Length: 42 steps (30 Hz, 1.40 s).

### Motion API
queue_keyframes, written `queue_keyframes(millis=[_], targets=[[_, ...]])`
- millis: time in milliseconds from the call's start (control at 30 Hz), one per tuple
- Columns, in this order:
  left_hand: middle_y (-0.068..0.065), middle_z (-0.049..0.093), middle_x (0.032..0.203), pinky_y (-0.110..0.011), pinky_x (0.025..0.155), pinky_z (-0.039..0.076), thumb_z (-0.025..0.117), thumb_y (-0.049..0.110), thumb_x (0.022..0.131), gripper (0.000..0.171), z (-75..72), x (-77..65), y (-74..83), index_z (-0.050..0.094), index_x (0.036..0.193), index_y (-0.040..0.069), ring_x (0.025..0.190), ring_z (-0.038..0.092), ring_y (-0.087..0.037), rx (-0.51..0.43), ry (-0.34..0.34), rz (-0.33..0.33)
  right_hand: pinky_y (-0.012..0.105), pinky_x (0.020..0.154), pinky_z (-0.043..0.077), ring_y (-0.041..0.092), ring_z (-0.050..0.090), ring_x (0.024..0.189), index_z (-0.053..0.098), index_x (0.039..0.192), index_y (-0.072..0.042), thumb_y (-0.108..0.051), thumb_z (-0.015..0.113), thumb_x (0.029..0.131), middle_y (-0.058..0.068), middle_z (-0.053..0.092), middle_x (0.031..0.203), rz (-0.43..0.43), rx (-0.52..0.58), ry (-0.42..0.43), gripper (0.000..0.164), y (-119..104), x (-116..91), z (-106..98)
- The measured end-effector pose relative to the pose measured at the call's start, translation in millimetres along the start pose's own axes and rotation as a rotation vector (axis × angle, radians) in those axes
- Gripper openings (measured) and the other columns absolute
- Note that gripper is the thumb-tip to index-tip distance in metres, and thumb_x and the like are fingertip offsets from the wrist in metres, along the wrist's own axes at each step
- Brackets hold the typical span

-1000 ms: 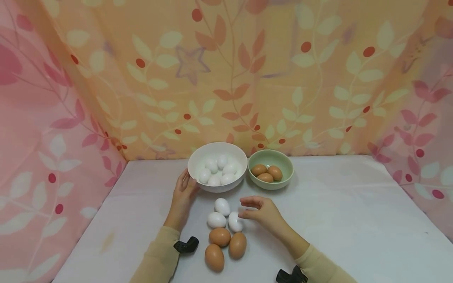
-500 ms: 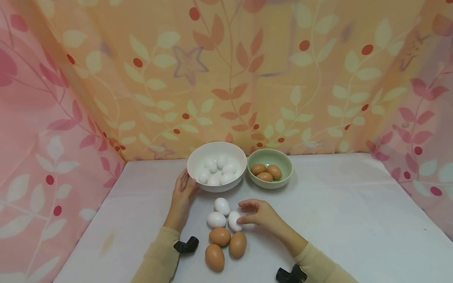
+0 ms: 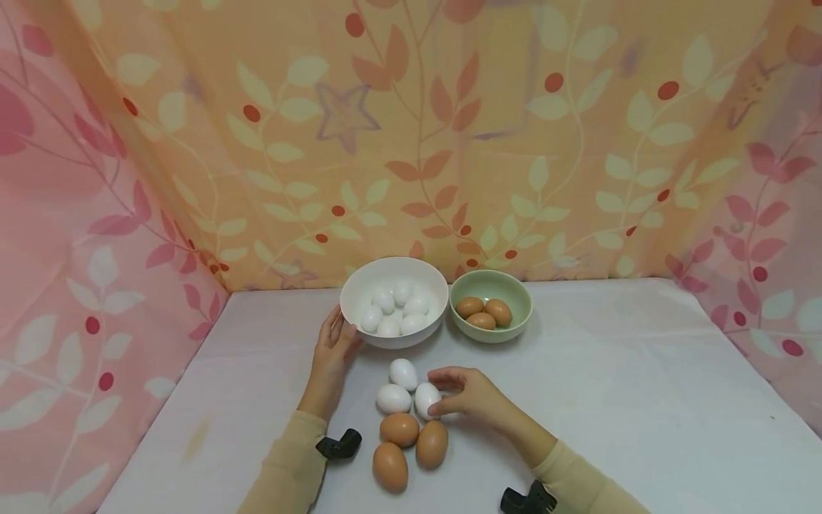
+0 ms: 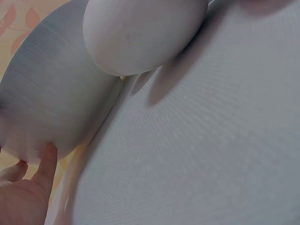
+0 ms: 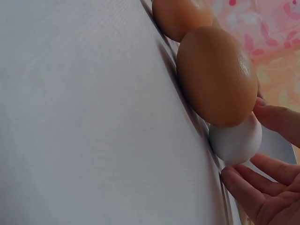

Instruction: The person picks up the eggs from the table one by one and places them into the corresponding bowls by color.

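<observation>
My left hand (image 3: 330, 364) rests against the left side of a white bowl (image 3: 397, 341) that contains several white eggs. In the left wrist view its fingers (image 4: 47, 164) touch the bowl's outer wall (image 4: 61, 93). Of three white eggs on the cloth, the right-hand one (image 3: 425, 400) lies between the thumb and fingers of my right hand (image 3: 475, 396). The right wrist view has fingers (image 5: 241, 187) on one side of this white egg (image 5: 236, 138) and the thumb on the other; a brown egg (image 5: 218, 77) partly covers it.
Three brown eggs (image 3: 389, 467) lie just nearer than the white ones. A green bowl (image 3: 511, 291) holding three brown eggs stands right of the white bowl. Patterned fabric (image 3: 578, 178) rises behind the white cloth (image 3: 610, 392) and along both sides.
My right hand has moved slightly left and nearer, and its thumb and fingers have come round the right-hand white egg. My left hand stays at the white bowl.
</observation>
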<state>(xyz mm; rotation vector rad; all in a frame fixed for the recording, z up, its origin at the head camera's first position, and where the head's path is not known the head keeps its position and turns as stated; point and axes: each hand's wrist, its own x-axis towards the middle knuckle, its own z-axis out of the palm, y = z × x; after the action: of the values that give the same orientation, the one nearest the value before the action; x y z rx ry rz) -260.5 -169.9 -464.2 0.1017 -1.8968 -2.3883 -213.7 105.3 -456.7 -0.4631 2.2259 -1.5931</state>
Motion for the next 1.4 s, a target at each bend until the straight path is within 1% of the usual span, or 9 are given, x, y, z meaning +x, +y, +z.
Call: queue_keyframes(millis=[100, 200, 267, 333, 533, 800, 1000, 1200, 1400], targets=[[-0.003, 0.017, 0.167, -0.033, 0.113, 0.044, 0.055, 0.019, 0.103, 0.063, 0.7, 0.4, -0.4, 0.023, 0.158, 0.020, 0.152, 0.024, -0.016, 0.003, 0.003, 0.005, 0.038, 0.101, 0.052, 0.032, 0.061, 0.124, 0.063, 0.128, 0.003, -0.015, 0.086, 0.076, 0.018, 0.067, 0.128, -0.001, -0.012, -0.013, 0.060, -1.7, -0.8, 0.4], [-0.003, 0.016, 0.167, -0.040, 0.117, 0.040, 0.055, 0.020, 0.103, 0.063, 1.1, 0.9, -0.1, 0.023, 0.158, 0.020, 0.152, 0.024, -0.016, -0.004, -0.001, 0.007, 0.029, 0.098, 0.052, 0.031, 0.062, 0.122, 0.064, 0.126, 0.003, -0.014, 0.086, 0.076, 0.018, 0.069, 0.125, -0.009, -0.018, -0.013, 0.058, -3.0, -0.9, 1.5], [-0.003, 0.015, 0.168, -0.042, 0.118, 0.038, 0.054, 0.021, 0.103, 0.064, 1.2, 1.3, 0.3, 0.022, 0.158, 0.020, 0.152, 0.023, -0.016, -0.005, -0.007, 0.010, 0.025, 0.094, 0.051, 0.030, 0.063, 0.120, 0.064, 0.125, 0.003, -0.014, 0.086, 0.075, 0.018, 0.070, 0.122, -0.019, -0.021, -0.015, 0.057, -2.8, -0.3, 2.0], [-0.003, 0.014, 0.168, -0.043, 0.119, 0.037, 0.055, 0.021, 0.103, 0.065, 0.9, 1.6, 0.6, 0.021, 0.159, 0.020, 0.152, 0.022, -0.016, -0.008, -0.009, 0.009, 0.025, 0.094, 0.051, 0.028, 0.063, 0.118, 0.066, 0.124, 0.002, -0.014, 0.086, 0.075, 0.016, 0.070, 0.121, -0.028, -0.031, -0.016, 0.056, -2.4, 0.4, 2.6], [-0.002, 0.015, 0.167, -0.039, 0.117, 0.039, 0.054, 0.022, 0.103, 0.064, 1.8, 1.0, 1.4, 0.021, 0.158, 0.021, 0.151, 0.025, -0.015, -0.006, -0.007, 0.005, 0.035, 0.098, 0.050, 0.027, 0.064, 0.117, 0.067, 0.123, -0.001, -0.015, 0.087, 0.074, 0.013, 0.072, 0.119, -0.037, -0.070, -0.012, 0.055, -1.9, 2.5, 2.8], [-0.002, 0.015, 0.168, -0.036, 0.116, 0.041, 0.055, 0.022, 0.103, 0.063, 1.4, -1.4, 1.3, 0.023, 0.158, 0.023, 0.152, 0.024, -0.016, -0.004, 0.003, -0.011, 0.029, 0.095, 0.051, 0.027, 0.065, 0.116, 0.067, 0.123, 0.000, -0.014, 0.086, 0.074, 0.014, 0.072, 0.119, -0.028, -0.049, -0.013, 0.055, -0.3, 2.6, 4.7], [-0.004, 0.015, 0.168, -0.038, 0.116, 0.040, 0.054, 0.020, 0.104, 0.063, -1.6, -1.6, -0.3, 0.022, 0.158, 0.021, 0.153, 0.023, -0.018, 0.003, 0.000, -0.005, 0.031, 0.096, 0.052, 0.025, 0.066, 0.114, 0.068, 0.122, -0.001, -0.013, 0.086, 0.074, 0.013, 0.073, 0.118, -0.017, -0.049, -0.010, 0.053, -0.1, 2.4, 7.3], [-0.005, 0.016, 0.167, -0.040, 0.117, 0.039, 0.054, 0.017, 0.103, 0.062, -1.2, -1.4, -0.5, 0.024, 0.158, 0.020, 0.151, 0.026, -0.019, -0.007, 0.003, -0.004, 0.034, 0.096, 0.053, 0.026, 0.067, 0.114, 0.068, 0.122, -0.001, -0.012, 0.086, 0.073, 0.014, 0.073, 0.118, -0.011, -0.042, -0.001, 0.054, -0.1, 0.8, 7.8], [-0.002, 0.018, 0.167, -0.026, 0.109, 0.047, 0.055, 0.018, 0.103, 0.061, 0.9, -2.1, 1.1, 0.026, 0.157, 0.023, 0.151, 0.026, -0.015, -0.009, 0.009, -0.012, 0.028, 0.092, 0.053, 0.023, 0.068, 0.110, 0.068, 0.122, -0.001, -0.015, 0.087, 0.073, 0.013, 0.073, 0.115, -0.018, -0.042, 0.014, 0.054, 1.0, 0.2, 6.3]])
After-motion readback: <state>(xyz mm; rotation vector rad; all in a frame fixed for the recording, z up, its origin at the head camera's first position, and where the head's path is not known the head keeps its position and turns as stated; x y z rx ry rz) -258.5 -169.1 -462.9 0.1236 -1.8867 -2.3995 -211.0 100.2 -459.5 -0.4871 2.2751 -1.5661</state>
